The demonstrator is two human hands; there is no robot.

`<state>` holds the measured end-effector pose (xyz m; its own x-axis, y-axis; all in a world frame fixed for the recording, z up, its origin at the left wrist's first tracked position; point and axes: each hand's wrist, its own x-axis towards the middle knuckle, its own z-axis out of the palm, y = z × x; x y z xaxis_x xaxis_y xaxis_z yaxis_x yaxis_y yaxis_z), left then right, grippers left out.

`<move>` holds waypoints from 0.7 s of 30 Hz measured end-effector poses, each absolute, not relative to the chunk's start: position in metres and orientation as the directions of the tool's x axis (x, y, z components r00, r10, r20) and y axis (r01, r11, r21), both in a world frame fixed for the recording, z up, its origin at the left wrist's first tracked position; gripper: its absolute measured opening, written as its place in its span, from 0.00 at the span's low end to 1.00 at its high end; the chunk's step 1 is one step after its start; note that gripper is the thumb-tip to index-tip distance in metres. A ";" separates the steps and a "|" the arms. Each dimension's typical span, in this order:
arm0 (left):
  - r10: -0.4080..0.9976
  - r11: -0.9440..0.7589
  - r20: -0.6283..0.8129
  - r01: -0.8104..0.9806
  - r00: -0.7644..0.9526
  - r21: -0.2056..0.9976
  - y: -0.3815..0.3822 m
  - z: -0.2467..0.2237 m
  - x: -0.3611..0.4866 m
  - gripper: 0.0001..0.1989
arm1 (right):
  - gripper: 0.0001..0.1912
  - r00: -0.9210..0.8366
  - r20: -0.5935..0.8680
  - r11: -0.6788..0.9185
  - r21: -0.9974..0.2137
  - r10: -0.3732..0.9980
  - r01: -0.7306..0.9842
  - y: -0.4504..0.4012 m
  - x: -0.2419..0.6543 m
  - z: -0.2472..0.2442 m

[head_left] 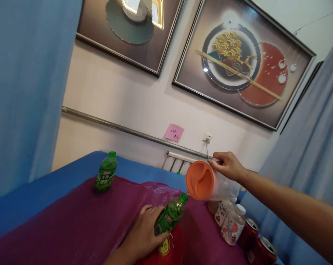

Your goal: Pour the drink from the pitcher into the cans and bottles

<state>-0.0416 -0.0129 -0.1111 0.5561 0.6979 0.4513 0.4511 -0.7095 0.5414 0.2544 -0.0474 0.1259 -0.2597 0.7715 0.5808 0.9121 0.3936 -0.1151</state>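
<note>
My left hand (146,230) is wrapped round a green drink bottle (170,213), which tilts to the right above a red item (173,246) with a yellow emblem. The bottle's green cap is on. My right hand (227,165) grips the handle of a clear plastic pitcher (224,187) with an orange lid (199,180). The pitcher lies tipped on its side in the air, its lid facing left toward the bottle's cap, with a small gap between them. A second green bottle (106,173) stands upright at the left on the purple plastic sheet (81,221).
Bottles with white caps (234,224) and dark red cans (262,250) line the right edge of the blue-covered table (25,200). Behind run a metal rail (122,129) and a wall with a pink note (174,133), a socket (207,138) and framed pictures (243,62). Blue curtains (31,81) hang on both sides.
</note>
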 end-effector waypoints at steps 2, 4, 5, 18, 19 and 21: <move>0.699 -0.710 0.457 0.452 0.551 0.541 -0.013 -0.112 -0.041 0.32 | 0.23 -0.261 0.578 0.395 -0.117 0.773 0.911 -0.047 0.255 0.126; 0.699 -0.709 0.456 0.452 0.550 0.541 -0.012 -0.113 -0.041 0.32 | 0.23 -0.260 0.577 0.394 -0.118 0.774 0.911 -0.047 0.255 0.126; 0.700 -0.708 0.453 0.454 0.552 0.542 -0.012 -0.113 -0.041 0.32 | 0.23 -0.259 0.576 0.394 -0.120 0.775 0.911 -0.048 0.255 0.127; 0.682 -0.726 0.477 0.437 0.554 0.531 -0.009 -0.120 -0.040 0.33 | 0.23 -0.260 0.578 0.389 -0.110 0.774 0.915 -0.049 0.255 0.129; 0.676 -0.732 0.486 0.432 0.553 0.526 -0.009 -0.120 -0.040 0.32 | 0.23 -0.262 0.578 0.390 -0.108 0.773 0.915 -0.049 0.255 0.129; 0.674 -0.735 0.492 0.430 0.551 0.524 -0.009 -0.121 -0.040 0.32 | 0.23 -0.264 0.579 0.393 -0.106 0.771 0.914 -0.049 0.255 0.129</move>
